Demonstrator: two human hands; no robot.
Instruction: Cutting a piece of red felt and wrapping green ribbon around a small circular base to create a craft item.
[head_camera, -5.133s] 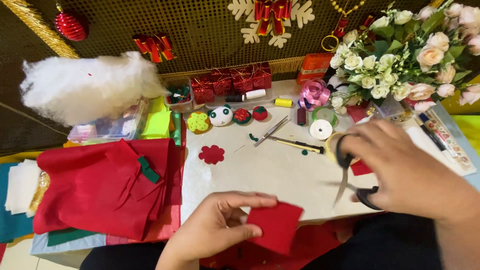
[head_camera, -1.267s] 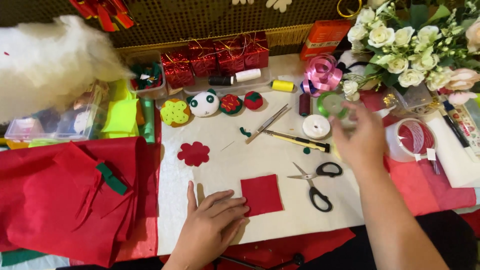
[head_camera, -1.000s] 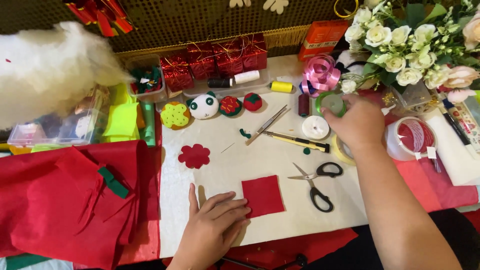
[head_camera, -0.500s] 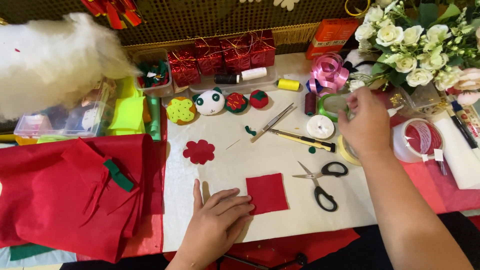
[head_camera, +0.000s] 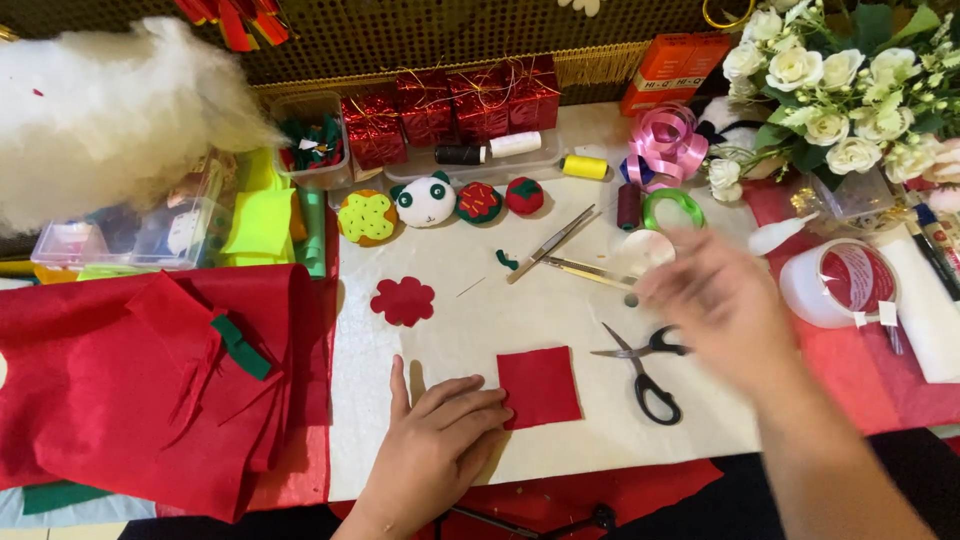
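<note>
flat, left hand (head_camera: 440, 440) touches red felt square (head_camera: 539, 387); right hand (head_camera: 725, 305) blurred.

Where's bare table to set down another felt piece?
Bare white tabletop lies between the red felt flower, the tweezers and the red felt square. The back edge, with the spools and the pincushions, is crowded; the scissors fill the right.

Bright even overhead light, soft shadows, right hand (head_camera: 725, 305) motion-blurred, the rest sharp
</note>
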